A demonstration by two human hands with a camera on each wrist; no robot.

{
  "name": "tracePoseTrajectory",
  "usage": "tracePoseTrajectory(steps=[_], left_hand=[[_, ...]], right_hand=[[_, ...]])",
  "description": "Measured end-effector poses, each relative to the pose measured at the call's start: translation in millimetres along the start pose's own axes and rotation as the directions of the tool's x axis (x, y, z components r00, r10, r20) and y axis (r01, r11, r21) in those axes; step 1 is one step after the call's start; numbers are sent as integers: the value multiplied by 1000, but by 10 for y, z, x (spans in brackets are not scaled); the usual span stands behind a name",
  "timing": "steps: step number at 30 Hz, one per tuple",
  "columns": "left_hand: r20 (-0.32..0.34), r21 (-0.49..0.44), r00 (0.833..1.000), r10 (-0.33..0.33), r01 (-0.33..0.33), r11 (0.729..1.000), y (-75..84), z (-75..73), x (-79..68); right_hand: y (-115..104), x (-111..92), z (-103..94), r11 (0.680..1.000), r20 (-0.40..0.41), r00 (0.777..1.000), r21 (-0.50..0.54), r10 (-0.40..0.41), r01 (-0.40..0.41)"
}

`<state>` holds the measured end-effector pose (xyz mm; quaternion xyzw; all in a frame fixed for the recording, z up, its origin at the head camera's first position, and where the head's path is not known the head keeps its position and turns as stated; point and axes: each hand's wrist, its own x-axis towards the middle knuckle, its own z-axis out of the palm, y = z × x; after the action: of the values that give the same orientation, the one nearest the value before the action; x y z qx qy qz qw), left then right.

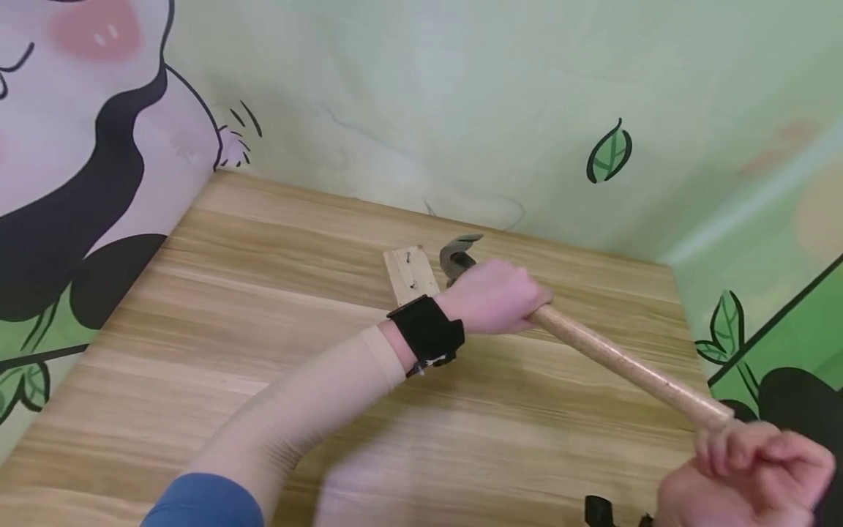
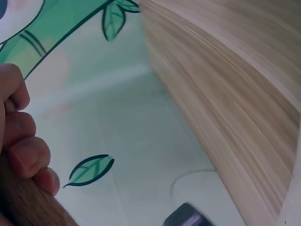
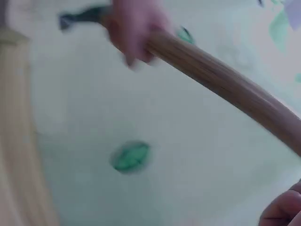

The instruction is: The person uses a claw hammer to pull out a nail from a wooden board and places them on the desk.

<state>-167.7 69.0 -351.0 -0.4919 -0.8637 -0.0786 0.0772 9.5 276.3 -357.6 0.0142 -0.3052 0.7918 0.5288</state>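
Note:
My left hand [image 1: 494, 296] grips a claw hammer by its wooden handle [image 1: 626, 362], close behind the metal head [image 1: 454, 256]. In the left wrist view, curled fingers [image 2: 28, 150] wrap the brown handle. The claw points away from me, beside a small wooden block [image 1: 411, 267] with two nails [image 1: 413, 285] standing in it. My right hand [image 1: 751, 476] is by the handle's butt end, palm up with fingers loosely curled; in the right wrist view its fingers [image 3: 284, 207] lie below the handle, apart from it.
The block lies on a wood-grain tabletop [image 1: 263, 293]. Behind it rises a pale green printed wall [image 1: 408, 110] with leaf drawings [image 1: 609, 154], and a cartoon panda [image 1: 118, 154] shows at the left. A black wrist strap [image 1: 428, 333] is on my left wrist.

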Motion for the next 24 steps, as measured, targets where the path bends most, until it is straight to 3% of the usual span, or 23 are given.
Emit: tracePoseTrajectory(steps=[2,4,6,7,8,10,14,18,21,24], left_hand=[[15,-59,999,-40,41,997,-16,-21,14],[27,-107,997,-77,79,991,-31,-37,19],[42,-132,995,-95,99,986,-43,-33,20],[49,-132,994,-96,102,986,-46,-27,19],[57,-128,994,-95,102,987,-46,-25,17],[72,-118,993,-90,98,988,-42,-20,11],[86,-114,992,-92,101,988,-30,-16,-1],[91,-144,991,-99,111,983,-24,-17,-9],[102,-188,989,-103,121,975,-19,-18,-13],[113,-232,987,-112,136,963,-16,-13,-18]], right_hand=[[232,-39,-5,993,118,986,-21,117,-115],[450,-73,2,963,312,914,-13,259,-268],[652,-84,39,945,481,830,9,281,-326],[734,-78,70,933,531,800,50,278,-357],[800,-68,109,925,555,788,79,268,-371],[910,-42,199,894,543,804,196,242,-402],[1021,-10,372,803,435,866,410,246,-434],[1077,-42,534,757,319,917,531,238,-381],[1102,-79,618,698,360,917,613,171,-371],[1098,-97,682,635,442,890,658,109,-404]])
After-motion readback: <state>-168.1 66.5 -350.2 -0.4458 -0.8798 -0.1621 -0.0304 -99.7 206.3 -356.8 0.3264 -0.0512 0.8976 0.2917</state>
